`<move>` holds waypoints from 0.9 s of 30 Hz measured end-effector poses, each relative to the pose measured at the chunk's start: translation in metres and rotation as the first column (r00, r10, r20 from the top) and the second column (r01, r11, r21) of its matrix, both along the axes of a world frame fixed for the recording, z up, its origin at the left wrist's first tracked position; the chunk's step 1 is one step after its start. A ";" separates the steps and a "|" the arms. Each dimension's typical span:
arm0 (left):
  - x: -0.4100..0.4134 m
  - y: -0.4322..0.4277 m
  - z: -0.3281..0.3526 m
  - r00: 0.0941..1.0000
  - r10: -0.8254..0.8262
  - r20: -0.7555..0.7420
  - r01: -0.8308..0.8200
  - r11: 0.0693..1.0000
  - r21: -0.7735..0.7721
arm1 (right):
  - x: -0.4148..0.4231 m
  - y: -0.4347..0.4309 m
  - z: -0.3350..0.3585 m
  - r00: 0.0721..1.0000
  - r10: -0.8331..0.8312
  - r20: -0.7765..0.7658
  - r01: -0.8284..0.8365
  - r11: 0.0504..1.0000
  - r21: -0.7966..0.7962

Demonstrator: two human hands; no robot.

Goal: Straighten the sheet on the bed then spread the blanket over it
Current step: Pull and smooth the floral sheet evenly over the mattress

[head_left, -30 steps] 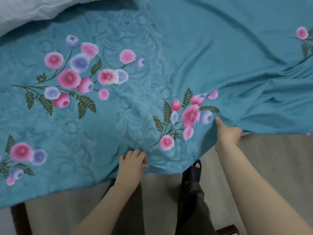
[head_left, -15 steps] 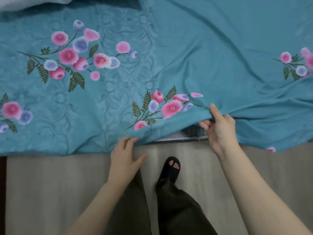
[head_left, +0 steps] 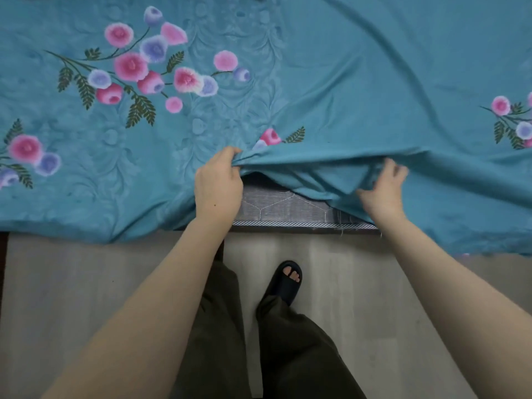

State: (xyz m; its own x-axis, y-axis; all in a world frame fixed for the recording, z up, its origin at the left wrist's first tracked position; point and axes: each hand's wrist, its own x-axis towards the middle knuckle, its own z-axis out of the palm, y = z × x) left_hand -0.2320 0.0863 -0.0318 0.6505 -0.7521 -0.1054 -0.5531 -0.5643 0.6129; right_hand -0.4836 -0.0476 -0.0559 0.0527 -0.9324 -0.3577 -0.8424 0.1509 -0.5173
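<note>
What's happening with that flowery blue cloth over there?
A person stands at the side of a bed, making it. Both hands grip the near edge of the teal floral sheet: the left hand pinches a fold, and the right hand bunches the fabric beside it. The edge is lifted, baring a strip of grey quilted mattress. The sheet is wrinkled, and no blanket is spread yet.

Soft woven cloth for the teal sheet point(head_left: 331, 67), matt with a faint sheen, embossed tone-on-tone with leafy scrolls, printed with pink and lilac flowers, creased near the lifted hem. Grey quilted fabric on the mattress point(head_left: 288, 207), coarse-looking weave, pale stitched lines, striped piping and loose threads along the edge. Pale wood-look floor point(head_left: 345, 283), smooth, dull. Matt black moulded sandal point(head_left: 283, 286), rubber or plastic. Dark olive trousers point(head_left: 302, 355), plain matt cloth
</note>
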 end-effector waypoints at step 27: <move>-0.077 0.079 0.012 0.912 -0.289 0.292 0.233 0.949 0.211 | -0.074 0.018 0.018 -0.100 -0.776 0.623 0.459 0.519 0.721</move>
